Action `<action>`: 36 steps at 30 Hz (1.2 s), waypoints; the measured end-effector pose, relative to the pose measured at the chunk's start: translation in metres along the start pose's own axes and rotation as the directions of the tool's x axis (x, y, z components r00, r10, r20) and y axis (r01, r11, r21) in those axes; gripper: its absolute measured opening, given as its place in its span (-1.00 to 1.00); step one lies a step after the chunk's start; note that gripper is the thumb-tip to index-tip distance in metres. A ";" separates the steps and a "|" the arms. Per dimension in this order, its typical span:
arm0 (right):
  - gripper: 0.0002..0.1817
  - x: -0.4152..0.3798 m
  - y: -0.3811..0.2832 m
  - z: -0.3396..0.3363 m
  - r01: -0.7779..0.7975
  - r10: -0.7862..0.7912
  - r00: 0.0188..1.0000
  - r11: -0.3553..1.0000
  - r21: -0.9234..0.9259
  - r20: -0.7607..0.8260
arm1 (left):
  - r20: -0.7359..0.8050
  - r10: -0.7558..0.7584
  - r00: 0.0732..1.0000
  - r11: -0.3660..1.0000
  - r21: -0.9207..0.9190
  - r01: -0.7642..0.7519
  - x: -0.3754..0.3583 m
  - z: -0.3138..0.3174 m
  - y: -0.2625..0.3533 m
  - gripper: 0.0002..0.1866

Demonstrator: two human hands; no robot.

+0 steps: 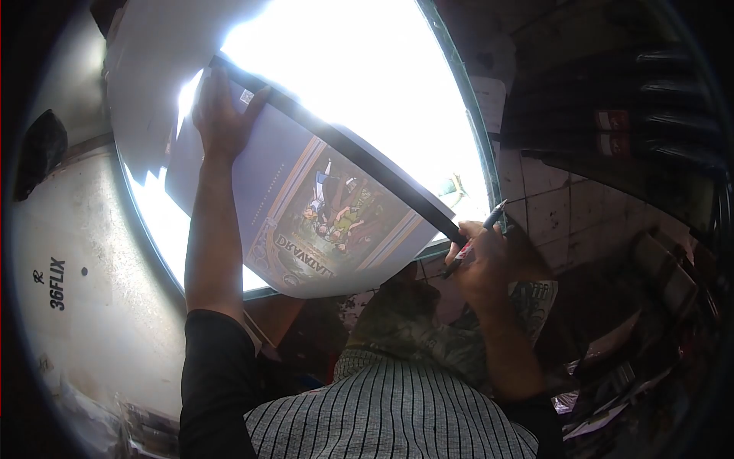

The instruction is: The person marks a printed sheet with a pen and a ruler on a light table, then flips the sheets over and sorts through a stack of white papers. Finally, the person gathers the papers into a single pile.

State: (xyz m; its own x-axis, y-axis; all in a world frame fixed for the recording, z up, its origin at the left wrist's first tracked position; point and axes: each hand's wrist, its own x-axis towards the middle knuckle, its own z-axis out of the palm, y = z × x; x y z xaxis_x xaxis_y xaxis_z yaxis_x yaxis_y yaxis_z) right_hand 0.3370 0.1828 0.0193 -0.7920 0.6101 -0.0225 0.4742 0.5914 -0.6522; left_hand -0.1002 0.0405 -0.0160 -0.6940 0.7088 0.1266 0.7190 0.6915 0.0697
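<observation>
The sheet [264,153] lies under the dark strip [359,156] on the lit bench [382,61]; it looks light, floppy and easily creased, best taken by opposite edges. The left hand [223,122], thumb spread, rests flat by the strip's far end. The right hand [482,264], curled round a pen [493,217], crowds its near end.

The left hand [222,122] spreads at one end of a dark strip [336,138] lying along a printed sheet [264,145] on a brightly lit counter [367,61]; the right hand [482,256], at the other end, holds a pen [489,218].
</observation>
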 end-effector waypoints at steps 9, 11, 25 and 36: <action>-0.58 -0.013 0.005 0.001 0.072 -0.071 0.997 0.997 -0.031 0.034 | -0.031 -0.017 0.999 0.999 0.028 0.018 -0.003 0.008 -0.005 0.01; -0.59 -0.012 0.004 0.001 0.054 -0.054 0.998 0.998 -0.010 0.029 | -0.019 -0.028 0.999 0.999 0.028 0.029 -0.002 0.006 -0.002 0.02; -0.78 -0.015 0.004 0.006 0.170 -0.169 0.985 0.985 -0.025 0.022 | 0.112 -0.164 0.980 0.986 0.033 0.161 -0.008 -0.011 0.003 0.16; -0.74 -0.024 0.010 0.003 0.075 -0.080 0.990 0.996 0.043 0.120 | 0.162 -0.175 0.971 0.984 0.061 0.167 -0.013 -0.013 0.007 0.13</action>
State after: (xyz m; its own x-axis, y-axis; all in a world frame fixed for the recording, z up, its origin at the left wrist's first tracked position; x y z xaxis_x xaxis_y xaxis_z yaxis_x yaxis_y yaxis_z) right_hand 0.3596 0.1722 0.0115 -0.8676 0.4936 -0.0610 0.3966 0.6125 -0.6838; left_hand -0.0860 0.0341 -0.0041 -0.8057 0.5902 -0.0500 0.5895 0.8073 0.0297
